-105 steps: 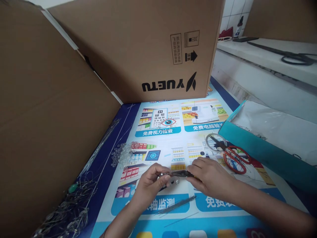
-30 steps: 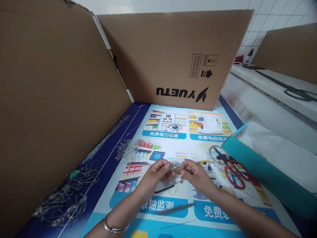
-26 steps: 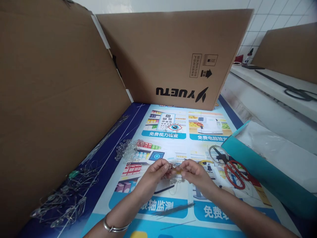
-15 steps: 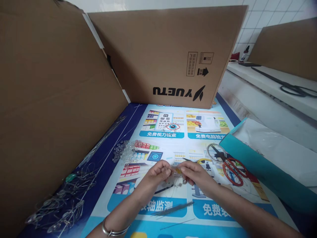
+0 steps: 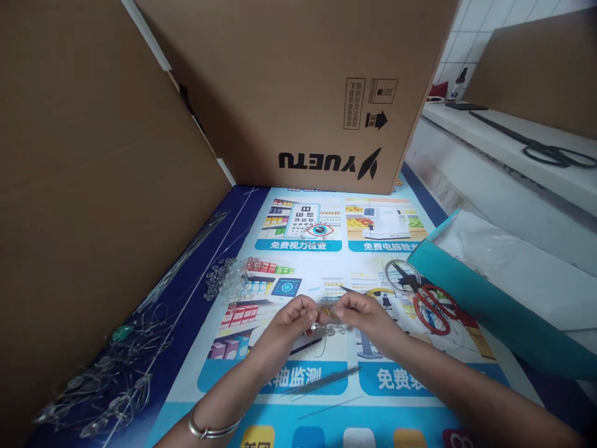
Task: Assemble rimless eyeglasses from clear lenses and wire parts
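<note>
My left hand (image 5: 293, 325) and my right hand (image 5: 369, 318) meet close together over the printed sheet. Both are closed in a pinch. Between the fingertips runs a short strand of clear beads (image 5: 330, 330) on thin wire, with a loose loop hanging under it. Part of the strand is hidden by the fingers. A loose pile of clear beads (image 5: 233, 281) lies beyond my left hand. Nearer to me, thin dark wires (image 5: 326, 379) rest on the sheet. Scissors with red handles (image 5: 431, 308) lie to the right, over a clear ring (image 5: 395, 274).
A teal box with a white inside (image 5: 466, 305) stands at right. Tangled beaded wire pieces (image 5: 112, 379) lie at left, below a bundle of straight wires (image 5: 186, 255). Cardboard panels (image 5: 317, 93) wall the back and left. Large black scissors (image 5: 545, 149) sit on a ledge.
The bead strand has shifted and now stretches sideways between my fingertips, showing more clearly. My hands stay pinched and close together. The whole view has tilted slightly downward.
</note>
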